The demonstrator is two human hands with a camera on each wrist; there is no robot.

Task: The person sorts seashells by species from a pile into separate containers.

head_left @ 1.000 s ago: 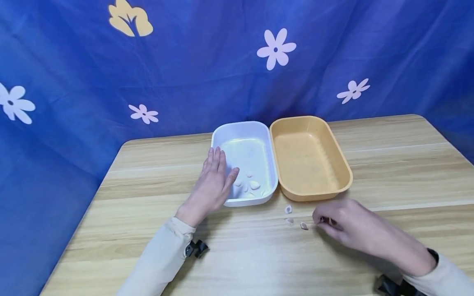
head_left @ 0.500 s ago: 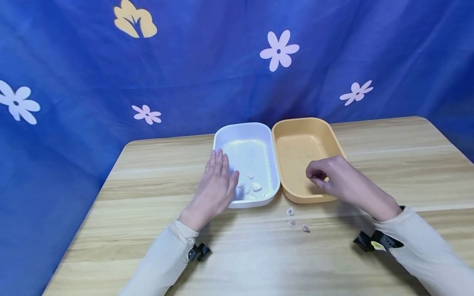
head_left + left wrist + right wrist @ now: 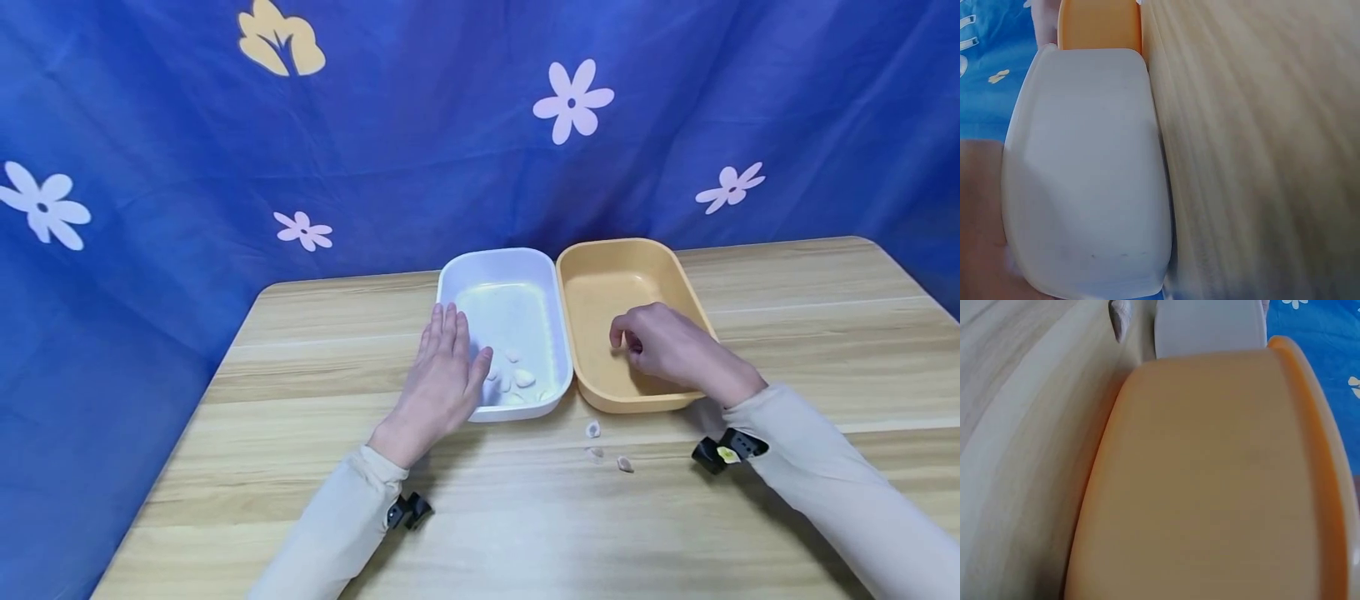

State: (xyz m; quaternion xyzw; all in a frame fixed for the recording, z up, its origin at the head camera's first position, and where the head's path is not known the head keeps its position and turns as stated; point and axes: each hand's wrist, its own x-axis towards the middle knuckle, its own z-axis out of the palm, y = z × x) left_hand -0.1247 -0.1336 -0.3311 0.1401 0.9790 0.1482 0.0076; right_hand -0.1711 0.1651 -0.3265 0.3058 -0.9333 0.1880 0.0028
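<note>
My left hand (image 3: 438, 379) lies with straight fingers along the left rim of the white bin (image 3: 558, 333), its thumb reaching over the inside. Several small pale seashells (image 3: 525, 378) are gathered at the near end of that bin. Over the orange bin (image 3: 592, 367), my right hand (image 3: 663, 343) hangs with fingers bent downward; whether anything is between the fingertips is hidden. On the table in front of the bins lie a shell (image 3: 593, 429), a fainter one (image 3: 595, 453) and a pointed one (image 3: 625, 464). A pointed shell (image 3: 1121, 317) also shows in the right wrist view.
Both bins stand side by side on a wood-grain table (image 3: 300, 375), near its back edge. Behind it hangs a blue curtain (image 3: 420, 125) with flower prints. Black wrist cameras (image 3: 410, 511) are worn under both forearms.
My right hand has moved from the table beside the loose shells up and over the orange bin, then slightly farther in. The left hand has kept its place on the white bin.
</note>
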